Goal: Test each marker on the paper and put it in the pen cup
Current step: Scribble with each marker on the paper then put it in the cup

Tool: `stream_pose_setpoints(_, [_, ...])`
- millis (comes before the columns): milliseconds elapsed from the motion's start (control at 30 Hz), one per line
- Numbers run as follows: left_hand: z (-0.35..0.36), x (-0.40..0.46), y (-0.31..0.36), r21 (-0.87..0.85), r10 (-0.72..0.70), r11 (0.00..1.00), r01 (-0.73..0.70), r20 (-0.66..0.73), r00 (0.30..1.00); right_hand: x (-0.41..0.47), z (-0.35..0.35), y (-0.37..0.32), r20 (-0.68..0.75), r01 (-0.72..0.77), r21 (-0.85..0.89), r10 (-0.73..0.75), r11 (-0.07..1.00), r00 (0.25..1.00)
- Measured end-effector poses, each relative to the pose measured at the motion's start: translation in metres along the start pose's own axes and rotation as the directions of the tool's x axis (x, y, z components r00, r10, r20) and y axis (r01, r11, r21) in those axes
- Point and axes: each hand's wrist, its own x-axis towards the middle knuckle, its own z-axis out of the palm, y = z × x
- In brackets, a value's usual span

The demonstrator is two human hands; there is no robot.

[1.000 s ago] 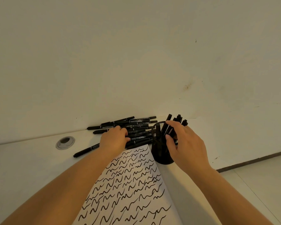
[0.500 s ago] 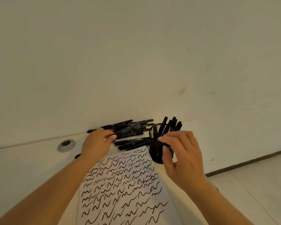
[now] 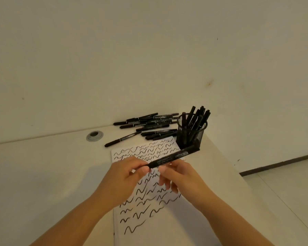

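A black marker is held above the paper, slanting up to the right. My left hand pinches its near end. My right hand pinches the barrel just beside it. The paper is covered with black wavy test lines. A black mesh pen cup stands at the paper's far right corner with several markers upright in it. A pile of black markers lies on the desk behind the paper, to the left of the cup.
One stray marker lies left of the pile. A round grey cable grommet sits in the white desk near the wall. The desk's right edge runs just beyond the cup, with floor below.
My left hand lifted a marker from the pile and brought it toward me over the paper. My right hand left the cup and came to grasp the same marker.
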Motion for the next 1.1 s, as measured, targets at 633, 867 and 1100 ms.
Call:
stream_pose_setpoints(633, [0.014, -0.103, 0.031, 0.546, 0.235, 0.814, -0.197, 0.000, 0.972, -0.063, 0.037, 0.018, 0.024, -0.025, 0.418, 0.017, 0.908, 1.000])
stream_pose_setpoints(867, [0.018, -0.095, 0.038, 0.144, 0.056, 0.987, -0.066, 0.071, 0.996, -0.060, 0.026, 0.015, -0.055, 0.073, 0.321, -0.059, 0.944, 0.997])
stream_pose_setpoints(1100, [0.022, -0.100, 0.040, -0.020, 0.070, 0.997, -0.068, 0.141, 0.987, -0.063, 0.019, 0.016, -0.019, 0.145, 0.287, -0.146, 0.947, 0.989])
